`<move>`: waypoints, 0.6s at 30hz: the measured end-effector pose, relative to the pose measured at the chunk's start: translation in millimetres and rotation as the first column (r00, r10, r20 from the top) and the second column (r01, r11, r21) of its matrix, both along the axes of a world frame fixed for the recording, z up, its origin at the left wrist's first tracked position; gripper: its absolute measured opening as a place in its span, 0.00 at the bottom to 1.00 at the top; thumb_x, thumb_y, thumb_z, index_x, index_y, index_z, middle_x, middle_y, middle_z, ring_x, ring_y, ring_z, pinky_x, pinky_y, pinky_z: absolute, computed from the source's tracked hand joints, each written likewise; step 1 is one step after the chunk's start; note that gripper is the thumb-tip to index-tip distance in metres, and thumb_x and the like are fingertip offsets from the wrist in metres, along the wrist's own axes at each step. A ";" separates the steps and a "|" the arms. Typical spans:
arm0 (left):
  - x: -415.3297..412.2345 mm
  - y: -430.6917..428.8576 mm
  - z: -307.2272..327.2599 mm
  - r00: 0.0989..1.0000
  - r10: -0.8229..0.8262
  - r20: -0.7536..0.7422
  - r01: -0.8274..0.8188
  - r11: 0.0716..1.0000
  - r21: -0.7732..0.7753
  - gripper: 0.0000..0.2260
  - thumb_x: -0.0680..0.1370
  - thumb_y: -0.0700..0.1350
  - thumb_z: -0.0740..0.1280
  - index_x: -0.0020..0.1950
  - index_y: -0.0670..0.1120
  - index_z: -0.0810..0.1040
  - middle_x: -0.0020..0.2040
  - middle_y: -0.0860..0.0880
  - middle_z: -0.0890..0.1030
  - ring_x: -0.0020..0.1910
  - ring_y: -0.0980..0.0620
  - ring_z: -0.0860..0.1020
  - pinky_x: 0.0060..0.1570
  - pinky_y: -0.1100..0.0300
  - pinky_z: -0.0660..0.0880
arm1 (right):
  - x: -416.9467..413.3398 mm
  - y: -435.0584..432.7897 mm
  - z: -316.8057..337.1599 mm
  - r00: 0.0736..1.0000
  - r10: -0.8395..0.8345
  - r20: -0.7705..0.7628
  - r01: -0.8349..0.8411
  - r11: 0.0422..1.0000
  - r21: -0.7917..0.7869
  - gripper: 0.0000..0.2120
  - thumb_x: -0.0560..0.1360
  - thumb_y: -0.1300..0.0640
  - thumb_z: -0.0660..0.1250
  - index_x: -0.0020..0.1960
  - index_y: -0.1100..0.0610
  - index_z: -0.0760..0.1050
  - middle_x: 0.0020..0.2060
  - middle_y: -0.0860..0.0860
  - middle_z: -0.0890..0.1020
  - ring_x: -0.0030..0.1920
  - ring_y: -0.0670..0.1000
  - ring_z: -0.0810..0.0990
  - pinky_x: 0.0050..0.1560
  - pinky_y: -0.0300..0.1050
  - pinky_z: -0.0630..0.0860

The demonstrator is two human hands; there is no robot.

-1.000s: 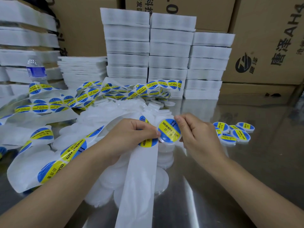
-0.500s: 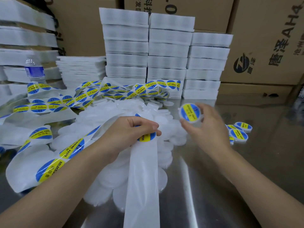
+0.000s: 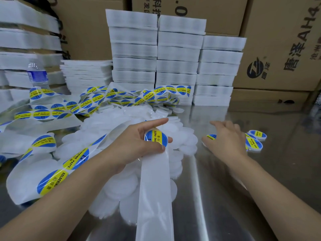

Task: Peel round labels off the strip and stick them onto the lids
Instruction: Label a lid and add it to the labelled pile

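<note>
My left hand (image 3: pixel 137 145) grips the white backing strip (image 3: pixel 154 188), which hangs down toward me. Its thumb lies on a round blue-and-yellow label (image 3: pixel 155 138) at the strip's bend, and its index finger points out straight. Under and around that hand lies a heap of plain white lids (image 3: pixel 180 136). My right hand (image 3: pixel 225 138) hovers palm down at the right with loosely straight fingers. A labelled lid (image 3: pixel 211 136) shows on the table under its thumb. More labelled lids (image 3: pixel 253 143) lie just right of that hand.
Loops of unpeeled label strip (image 3: pixel 97 103) sprawl across the back left of the shiny metal table (image 3: pixel 243 197). Stacks of white foam trays (image 3: pixel 177 54) and cardboard boxes (image 3: pixel 281 49) wall off the back. A water bottle (image 3: pixel 37 75) stands far left.
My right hand carried the freshly labelled lid away from the strip, right and down to the pile of labelled lids, and its fingers have loosened. My left hand has brought another label up to the bend.
</note>
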State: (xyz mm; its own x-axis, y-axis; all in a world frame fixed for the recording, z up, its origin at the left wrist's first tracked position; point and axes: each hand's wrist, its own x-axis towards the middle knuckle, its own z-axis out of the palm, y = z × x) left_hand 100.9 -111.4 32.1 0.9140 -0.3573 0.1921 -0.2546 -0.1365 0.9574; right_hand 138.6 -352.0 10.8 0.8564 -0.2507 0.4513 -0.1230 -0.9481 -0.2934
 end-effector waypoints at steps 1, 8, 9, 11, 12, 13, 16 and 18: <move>1.5 0.2 -1.2 1.000 0.001 0.014 0.000 1.000 -0.006 0.29 0.72 0.29 0.68 0.61 0.61 0.75 0.46 0.51 0.86 0.41 0.58 0.83 0.31 0.70 0.74 | -3.1 4.9 2.6 0.998 0.044 0.049 -0.044 0.999 0.009 0.25 0.72 0.49 0.66 0.68 0.51 0.69 0.63 0.55 0.71 0.63 0.58 0.65 0.60 0.49 0.60; 1.3 -0.6 -4.8 0.993 -0.016 0.118 0.000 0.991 0.136 0.42 0.68 0.37 0.73 0.72 0.66 0.59 0.41 0.62 0.84 0.41 0.56 0.82 0.43 0.65 0.78 | -38.2 51.0 9.6 0.823 0.461 0.332 -0.547 0.802 0.242 0.11 0.72 0.56 0.70 0.55 0.51 0.79 0.48 0.45 0.76 0.55 0.47 0.71 0.53 0.32 0.63; 0.2 -1.8 -5.1 0.991 -0.012 0.135 -0.010 0.986 0.165 0.44 0.67 0.38 0.73 0.73 0.67 0.56 0.37 0.63 0.82 0.37 0.57 0.80 0.40 0.67 0.77 | -43.2 57.3 8.3 0.788 0.512 0.342 -0.602 0.758 0.251 0.10 0.72 0.57 0.70 0.54 0.50 0.79 0.46 0.44 0.76 0.54 0.46 0.72 0.53 0.31 0.64; -0.8 -3.7 -6.4 0.991 -0.024 0.133 0.001 0.985 0.174 0.46 0.65 0.39 0.73 0.73 0.68 0.54 0.44 0.55 0.84 0.46 0.52 0.82 0.50 0.61 0.78 | -49.4 65.2 5.3 0.730 0.589 0.346 -0.674 0.705 0.222 0.09 0.72 0.59 0.71 0.51 0.51 0.80 0.45 0.46 0.77 0.52 0.45 0.72 0.53 0.32 0.65; -1.5 -4.8 -7.2 0.992 -0.046 0.118 0.026 0.986 0.164 0.46 0.65 0.39 0.73 0.73 0.67 0.53 0.50 0.49 0.84 0.53 0.48 0.81 0.57 0.54 0.76 | -50.9 66.9 4.3 0.712 0.614 0.341 -0.693 0.693 0.199 0.09 0.71 0.59 0.72 0.51 0.52 0.81 0.44 0.47 0.77 0.51 0.46 0.72 0.53 0.32 0.65; -2.1 -5.5 -7.8 0.992 -0.068 0.110 0.051 0.986 0.157 0.46 0.66 0.38 0.73 0.73 0.66 0.53 0.53 0.47 0.83 0.57 0.47 0.80 0.61 0.48 0.74 | -51.5 67.1 4.0 0.701 0.630 0.333 -0.703 0.688 0.177 0.09 0.71 0.60 0.72 0.51 0.53 0.81 0.44 0.48 0.77 0.50 0.47 0.72 0.53 0.33 0.65; -1.5 -6.1 -10.2 0.987 -0.109 0.114 0.096 0.988 0.118 0.41 0.71 0.36 0.70 0.74 0.61 0.54 0.54 0.48 0.84 0.59 0.51 0.80 0.63 0.46 0.73 | -51.6 65.3 5.7 0.686 0.639 0.348 -0.714 0.682 0.156 0.09 0.70 0.60 0.73 0.50 0.53 0.82 0.42 0.49 0.77 0.48 0.49 0.74 0.52 0.40 0.68; -1.6 -6.2 -10.9 0.987 -0.122 0.103 0.115 0.990 0.077 0.37 0.71 0.36 0.67 0.71 0.64 0.57 0.55 0.49 0.83 0.59 0.51 0.80 0.63 0.49 0.73 | -52.2 65.1 6.8 0.667 0.641 0.380 -0.726 0.674 0.137 0.09 0.70 0.60 0.73 0.49 0.54 0.82 0.41 0.50 0.78 0.46 0.50 0.76 0.50 0.43 0.70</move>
